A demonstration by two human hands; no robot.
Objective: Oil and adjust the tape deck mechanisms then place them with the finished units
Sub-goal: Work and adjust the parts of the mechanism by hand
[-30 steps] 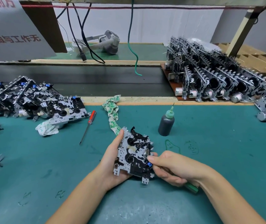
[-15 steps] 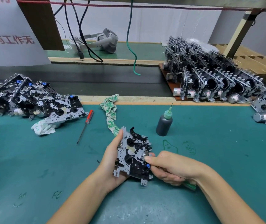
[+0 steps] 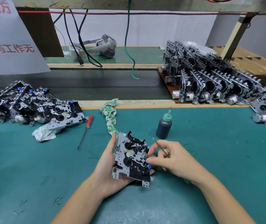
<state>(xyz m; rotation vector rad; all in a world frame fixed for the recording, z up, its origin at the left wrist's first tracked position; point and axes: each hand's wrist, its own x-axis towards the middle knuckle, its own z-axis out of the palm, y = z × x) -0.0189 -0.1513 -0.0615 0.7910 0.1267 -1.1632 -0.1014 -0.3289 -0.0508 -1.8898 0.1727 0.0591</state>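
A tape deck mechanism (image 3: 131, 159), a silver plate with black gears and a small blue part, is tilted up above the green mat. My left hand (image 3: 108, 167) grips it from the left edge and underneath. My right hand (image 3: 171, 157) is at its right edge, with the thumb and forefinger touching the mechanism. That hand also holds a thin screwdriver (image 3: 160, 147) whose metal tip points up and away. A dark oil bottle (image 3: 164, 126) with a green needle cap stands just behind. Rows of upright mechanisms (image 3: 209, 83) stand at the back right.
A pile of flat mechanisms (image 3: 32, 107) lies at the left, partly on a crumpled cloth (image 3: 44, 134). A red-handled screwdriver (image 3: 86, 130) and a green-patterned rag (image 3: 110, 118) lie on the mat. A dark conveyor belt (image 3: 96, 84) runs behind, with cables hanging over it.
My right hand has turned, so the screwdriver's shaft and tip now stick up from it. The mechanism stays in my left hand.
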